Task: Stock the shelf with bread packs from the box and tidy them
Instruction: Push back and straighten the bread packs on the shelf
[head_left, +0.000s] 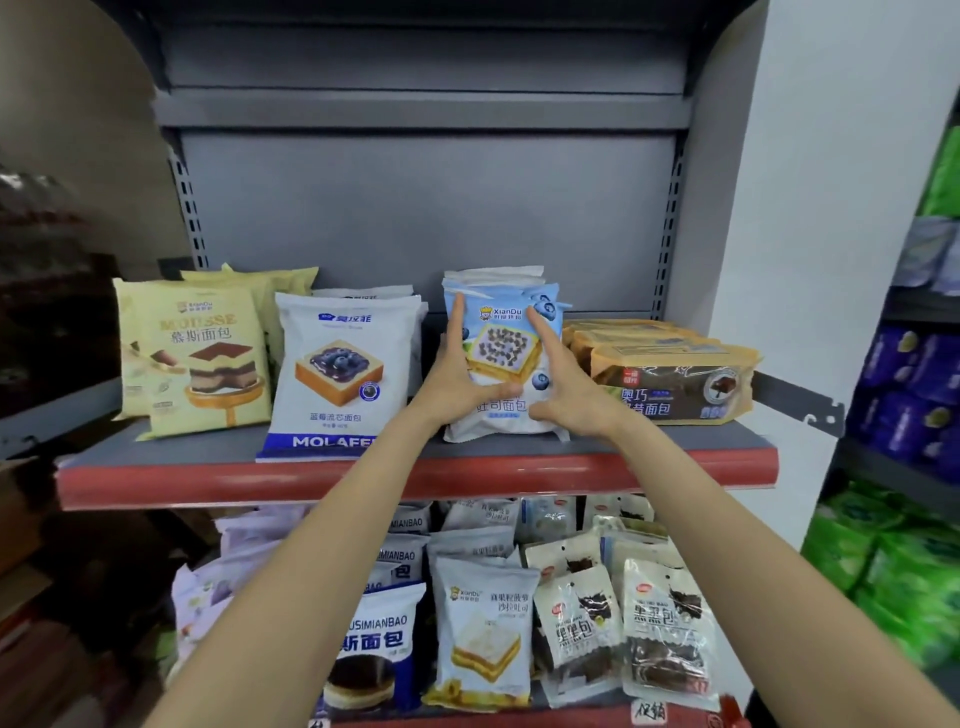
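Stocking stage: judged late, tidying rather than loading; upper shelf (519, 475) already carrying four groups of packs, no box in view.
Upper shelf: grey deck with red front lip, packs standing along it from left to right, bare grey back panel behind.
Lower shelf (675, 714): near and below, crowded with other bread packs leaning forward, untouched.
Brown packs (670, 374): far right of the upper shelf, lying flat and stacked, probably too long to stand upright.
Yellow mousse packs (202, 358): far left, upright, faces forward for reading.
White blueberry packs (337, 374): just right of the yellow ones, upright, front pack leaning slightly toward the near edge.
Blue toast packs (506, 358): between the white packs and the brown stack, a short upright row; front pack squeezed between both hands, likely to square the row and keep it from toppling.
Left hand (457, 369): on the left edge of the front blue pack, fingers straight and pressing, thumb across its lower face; flat contact, nothing curled round it.
Right hand (558, 374): mirrored on the right edge, fingers straight up the pack, thumb pointing inward; likewise pressing, not clutching.
Next need: judged a gentle push toward the back panel, aligned with the neighbours.
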